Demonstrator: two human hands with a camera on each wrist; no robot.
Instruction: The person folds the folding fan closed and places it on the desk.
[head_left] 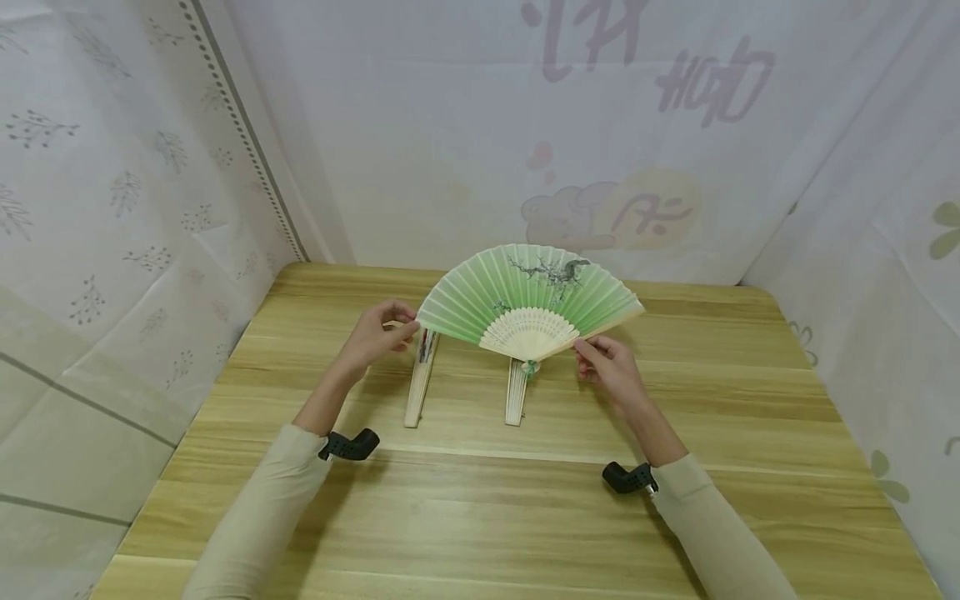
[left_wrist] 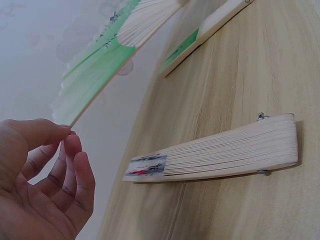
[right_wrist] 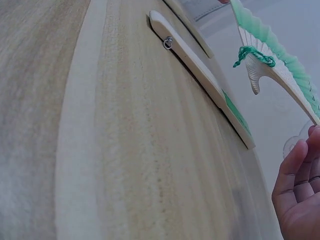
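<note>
A green folding fan (head_left: pixel 536 287) with pale ribs and a dark branch print is spread wide above the table. My left hand (head_left: pixel 382 333) pinches its left outer corner between thumb and fingertips, as the left wrist view also shows. On the other side, my right hand (head_left: pixel 611 367) pinches the right guard stick. A green cord (right_wrist: pixel 255 56) is tied at the pivot. Under the left corner lies a folded fan (left_wrist: pixel 215 150) with a red and dark print at its tip. Another folded fan (right_wrist: pixel 195 75), green at one end, lies below the spread fan, partly hidden by it in the head view.
The wooden table (head_left: pixel 480 517) runs back to a printed cloth backdrop (head_left: pixel 420 125). Patterned cloth (head_left: pixel 112 208) also hangs along the left and right. A black camera mount (head_left: pixel 352 444) sits on the left wrist, and a similar camera mount (head_left: pixel 628 478) on the right.
</note>
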